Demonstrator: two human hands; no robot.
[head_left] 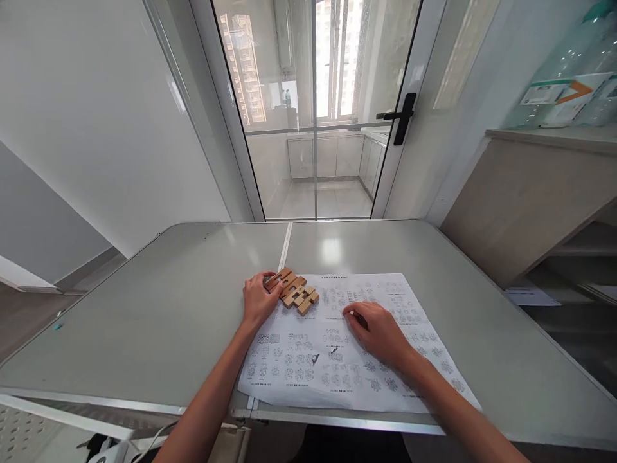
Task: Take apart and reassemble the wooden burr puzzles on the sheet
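Observation:
A cluster of notched wooden puzzle pieces [295,290] lies on the upper left corner of a large printed instruction sheet [337,360] on the grey table [144,308]. My left hand [259,298] rests beside the pieces, its fingertips touching the nearest wooden bar. My right hand [378,331] lies on the middle of the sheet, fingers curled and pressed together on the paper; nothing shows in them. The sheet is covered with small diagrams.
A seam [284,247] runs down the table's middle. Behind the table is a glass sliding door with a black handle [402,116]. A wooden shelf unit [540,199] stands at the right. Cables and a perforated panel [29,434] sit below the table's front left edge.

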